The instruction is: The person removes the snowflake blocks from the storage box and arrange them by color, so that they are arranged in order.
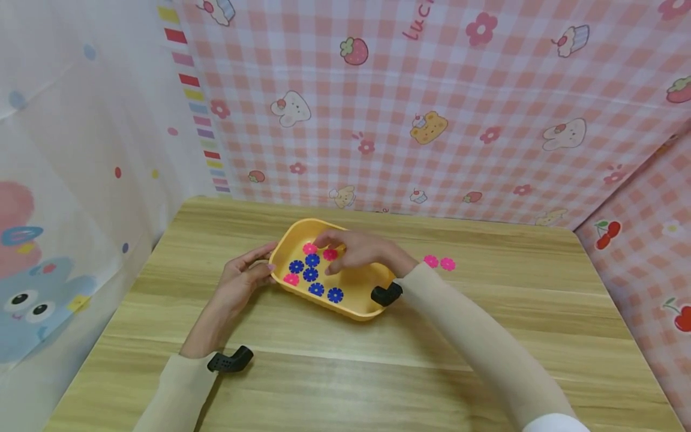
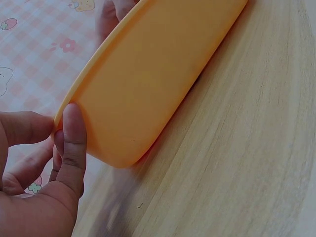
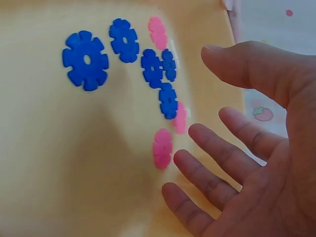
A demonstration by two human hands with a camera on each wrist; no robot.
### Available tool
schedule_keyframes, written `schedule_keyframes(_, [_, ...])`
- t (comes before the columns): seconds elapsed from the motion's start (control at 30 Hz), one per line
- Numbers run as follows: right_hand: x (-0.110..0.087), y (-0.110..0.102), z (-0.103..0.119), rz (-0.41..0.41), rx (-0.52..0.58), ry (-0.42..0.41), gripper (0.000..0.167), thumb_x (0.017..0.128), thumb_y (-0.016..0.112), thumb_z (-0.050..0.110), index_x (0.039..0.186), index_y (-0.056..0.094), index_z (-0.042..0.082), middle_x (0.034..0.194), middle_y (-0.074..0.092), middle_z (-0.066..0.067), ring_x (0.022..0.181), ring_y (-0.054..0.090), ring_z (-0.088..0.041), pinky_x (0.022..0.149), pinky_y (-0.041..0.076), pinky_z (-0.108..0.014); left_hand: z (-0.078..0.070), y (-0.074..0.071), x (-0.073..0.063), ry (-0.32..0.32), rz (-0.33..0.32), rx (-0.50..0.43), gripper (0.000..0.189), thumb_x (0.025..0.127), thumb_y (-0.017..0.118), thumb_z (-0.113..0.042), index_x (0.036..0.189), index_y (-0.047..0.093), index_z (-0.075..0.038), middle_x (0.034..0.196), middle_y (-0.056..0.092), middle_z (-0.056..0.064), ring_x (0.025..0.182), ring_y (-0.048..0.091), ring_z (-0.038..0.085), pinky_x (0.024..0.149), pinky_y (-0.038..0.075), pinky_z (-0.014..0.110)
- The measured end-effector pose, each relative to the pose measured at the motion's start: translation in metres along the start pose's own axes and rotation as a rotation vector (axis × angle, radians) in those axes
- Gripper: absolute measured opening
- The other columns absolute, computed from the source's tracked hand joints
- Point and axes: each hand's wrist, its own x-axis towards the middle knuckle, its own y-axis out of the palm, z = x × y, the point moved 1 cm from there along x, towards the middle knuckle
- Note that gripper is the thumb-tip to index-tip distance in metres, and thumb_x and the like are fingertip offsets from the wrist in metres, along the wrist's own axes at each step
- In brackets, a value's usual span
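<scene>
A shallow yellow plastic tray (image 1: 353, 285) lies on the wooden table, holding several blue notched snowflake discs (image 1: 335, 294) and three pink notched discs (image 1: 291, 279). My left hand (image 1: 243, 279) grips the tray's left end; in the left wrist view thumb and fingers pinch the rim (image 2: 74, 96). My right hand (image 1: 358, 249) reaches over the far side into the tray. Seen from the right wrist, its fingers (image 3: 207, 182) are spread and loosely bent beside a pink disc (image 3: 162, 149), with nothing held. Blue discs (image 3: 85, 60) lie flat on the tray floor.
Two more pink discs (image 1: 447, 264) lie on the table (image 1: 518, 288), right of the tray beyond my right forearm. A pink checked cloth (image 1: 388, 90) hangs along the table's back edge, with a white printed cloth (image 1: 97, 150) at the left.
</scene>
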Motion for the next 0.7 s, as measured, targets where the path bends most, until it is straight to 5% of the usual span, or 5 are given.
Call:
schedule_keyframes(0.2, [0.002, 0.005, -0.004, 0.030, 0.035, 0.017, 0.069, 0.089, 0.076, 0.026, 0.151, 0.046, 0.018, 0.154, 0.049, -0.004, 0.146, 0.042, -0.026, 0.126, 0.035, -0.047, 0.000, 0.000, 0.000, -0.005, -0.001, 0.001, 0.053, 0.100, 0.059, -0.001, 0.152, 0.047, -0.001, 0.123, 0.053, 0.003, 0.091, 0.066, 0.013, 0.081, 0.062, 0.021])
schedule_keyframes(0.7, [0.004, 0.009, -0.011, 0.024, 0.086, -0.017, 0.065, 0.086, 0.079, 0.006, 0.145, 0.053, 0.015, 0.140, 0.060, -0.005, 0.126, 0.056, -0.023, 0.114, 0.049, -0.038, 0.000, 0.000, 0.000, -0.004, -0.001, -0.014, 0.053, 0.100, 0.060, 0.001, 0.151, 0.047, 0.000, 0.124, 0.053, 0.005, 0.090, 0.066, 0.013, 0.080, 0.062, 0.021])
